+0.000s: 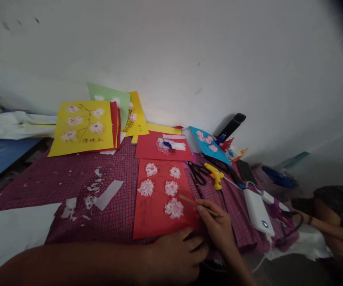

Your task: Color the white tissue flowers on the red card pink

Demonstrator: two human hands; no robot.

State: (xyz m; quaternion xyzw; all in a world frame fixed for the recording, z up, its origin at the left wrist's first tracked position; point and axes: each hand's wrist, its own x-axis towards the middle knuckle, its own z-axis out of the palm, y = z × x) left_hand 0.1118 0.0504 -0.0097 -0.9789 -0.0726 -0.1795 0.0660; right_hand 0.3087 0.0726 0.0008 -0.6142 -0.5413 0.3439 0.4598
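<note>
Your right hand (216, 226) is closed around a thin stick (186, 199), pinched between thumb and fingers, its far end pointing leftward over the red card (158, 200). Your left hand (180, 254) lies palm down at the near edge of that card, released, its fingers loosely spread, just to the left of your right hand. The card lies directly beyond your left hand and bears five pink-and-white flowers (171, 188); the stick's end is near the two lower ones on the right side, though you cannot tell whether it touches the card. Farther beyond both hands, a second red card (147, 145) lies against the top of the first. Beyond your right hand are black-handled scissors (199, 172) and a yellow glue gun (216, 175); to its right is a white power bank (258, 210). Left of your left hand, beyond the forearm, a white paper strip (108, 194) lies on the checked cloth (114, 218).
</note>
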